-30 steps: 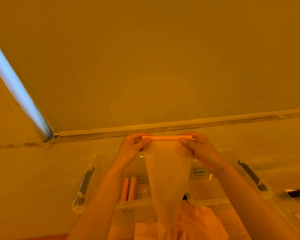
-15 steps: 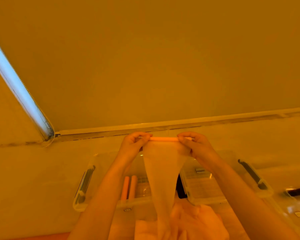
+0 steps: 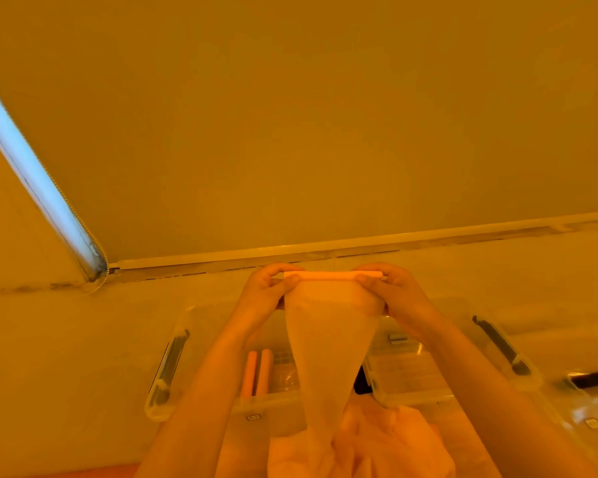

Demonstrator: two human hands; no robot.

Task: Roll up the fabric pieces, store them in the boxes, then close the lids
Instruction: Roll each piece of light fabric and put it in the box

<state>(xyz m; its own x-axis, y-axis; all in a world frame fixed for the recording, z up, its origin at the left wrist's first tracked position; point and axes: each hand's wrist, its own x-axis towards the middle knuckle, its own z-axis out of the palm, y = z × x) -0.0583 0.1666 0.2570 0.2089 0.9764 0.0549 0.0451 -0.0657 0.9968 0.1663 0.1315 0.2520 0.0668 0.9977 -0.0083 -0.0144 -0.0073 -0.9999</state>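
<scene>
Head view: left hand (image 3: 263, 293) and right hand (image 3: 399, 293) each pinch an end of the fabric roll (image 3: 332, 276), held above the clear boxes (image 3: 173, 370). Roll's long axis runs left-right, level; unrolled tail (image 3: 328, 360) hangs down toward the fabric pile (image 3: 387, 446).

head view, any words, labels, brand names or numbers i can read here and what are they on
None can be read.
Small label on the front of the left box: too small and blurred to read.
Small label on the lid at the right: blurred, unreadable.
Small tag inside the right box: no legible characters.
The fabric piece and the stored rolls show no print.
</scene>
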